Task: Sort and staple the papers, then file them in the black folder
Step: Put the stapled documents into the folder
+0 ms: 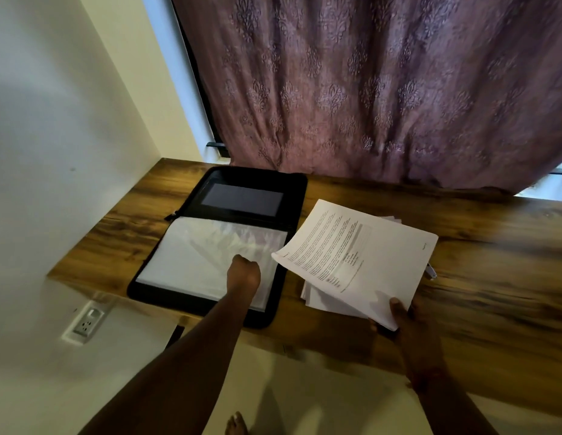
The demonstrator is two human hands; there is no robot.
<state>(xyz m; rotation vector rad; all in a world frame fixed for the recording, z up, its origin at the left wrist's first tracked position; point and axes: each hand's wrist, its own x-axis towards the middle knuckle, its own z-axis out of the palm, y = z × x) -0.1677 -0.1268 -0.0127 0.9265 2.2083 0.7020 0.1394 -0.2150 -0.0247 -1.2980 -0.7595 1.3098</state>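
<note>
Right of open black folder [235,196]: printed sheets [358,255] pinched in right hand [408,321]; left hand [245,273] curled on sleeve [195,255].

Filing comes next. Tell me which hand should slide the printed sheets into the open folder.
Probably the right hand: it already pinches the printed sheets by their near corner, beside the black folder. The left hand grips a clear sleeve, likely holding it open.

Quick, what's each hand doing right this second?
Left hand: fingers curled on a clear sleeve in the open black folder; whether it grips it cannot be told.
Right hand: holds a printed paper set by its near edge.
</note>
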